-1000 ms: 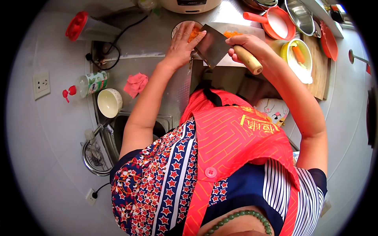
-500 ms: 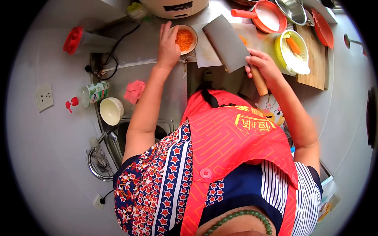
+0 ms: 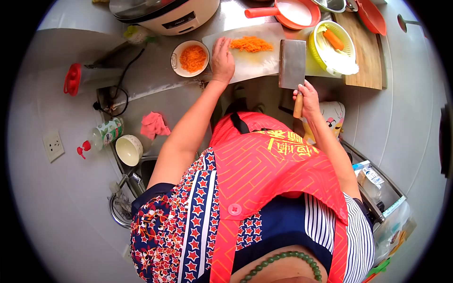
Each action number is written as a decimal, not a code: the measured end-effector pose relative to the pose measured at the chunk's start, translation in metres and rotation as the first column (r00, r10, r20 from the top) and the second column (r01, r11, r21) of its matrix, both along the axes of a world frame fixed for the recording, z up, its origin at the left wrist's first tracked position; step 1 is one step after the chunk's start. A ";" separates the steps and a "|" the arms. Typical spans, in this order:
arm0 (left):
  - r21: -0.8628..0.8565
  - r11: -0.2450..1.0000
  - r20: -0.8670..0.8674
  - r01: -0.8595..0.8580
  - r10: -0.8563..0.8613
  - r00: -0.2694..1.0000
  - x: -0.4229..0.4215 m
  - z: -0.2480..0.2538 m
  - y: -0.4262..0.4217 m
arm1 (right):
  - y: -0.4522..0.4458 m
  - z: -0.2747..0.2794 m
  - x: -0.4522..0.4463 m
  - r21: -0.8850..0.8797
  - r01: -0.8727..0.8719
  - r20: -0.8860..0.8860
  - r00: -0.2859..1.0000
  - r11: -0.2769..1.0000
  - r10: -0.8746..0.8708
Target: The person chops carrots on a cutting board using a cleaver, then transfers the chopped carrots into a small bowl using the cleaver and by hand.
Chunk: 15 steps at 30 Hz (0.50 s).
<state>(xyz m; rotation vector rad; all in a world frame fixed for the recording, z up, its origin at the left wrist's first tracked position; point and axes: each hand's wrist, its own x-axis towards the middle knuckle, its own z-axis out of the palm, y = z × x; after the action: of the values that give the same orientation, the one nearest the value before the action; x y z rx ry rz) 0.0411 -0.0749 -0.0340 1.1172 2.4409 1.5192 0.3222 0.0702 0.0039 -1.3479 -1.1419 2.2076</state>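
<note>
My right hand (image 3: 307,98) is closed round the wooden handle of a cleaver (image 3: 292,63), whose broad blade points away from me at the right end of a white cutting board (image 3: 255,66). Chopped carrot (image 3: 251,44) lies in a heap on the board. My left hand (image 3: 222,61) rests at the board's left edge, beside the heap, its fingers extended and nothing visible in them. Just left of it stands a bowl (image 3: 174,61) with chopped carrot (image 3: 192,58) in it.
A yellow basket (image 3: 313,45) holding a whole carrot (image 3: 334,40) stands right of the cleaver, beside a wooden board (image 3: 365,56). Behind are a red-handled pan (image 3: 262,12) and a rice cooker (image 3: 179,20). A pink cloth (image 3: 154,125) and an empty bowl (image 3: 129,150) lie left.
My left hand has left the carrot bowl and moved right to the board. The cleaver has gone from over the bowl to the board's right side, its blade now upright in view.
</note>
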 end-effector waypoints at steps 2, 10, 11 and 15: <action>-0.009 1.000 -0.049 -0.010 0.009 0.999 -0.003 -0.014 0.005 | 0.001 -0.005 -0.001 0.015 0.023 -0.007 1.000 1.000 -0.023; -0.097 0.995 -0.084 0.005 -0.013 0.996 -0.002 -0.047 0.015 | -0.011 -0.029 -0.013 -0.085 -0.079 -0.033 0.997 0.993 0.076; -0.077 0.997 -0.074 0.002 -0.008 0.997 0.009 -0.026 0.027 | -0.004 -0.009 -0.005 -0.073 -0.112 -0.041 0.993 0.991 0.109; -0.074 0.997 -0.048 0.002 -0.006 0.999 0.019 -0.025 0.031 | -0.025 -0.003 -0.020 -0.117 -0.162 -0.032 0.987 0.980 0.159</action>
<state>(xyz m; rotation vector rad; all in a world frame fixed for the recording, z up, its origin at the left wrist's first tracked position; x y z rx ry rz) 0.0598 -0.0436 -0.0590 1.1576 2.5013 1.4048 0.3023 0.0452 0.0008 -1.3145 -1.1641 2.4347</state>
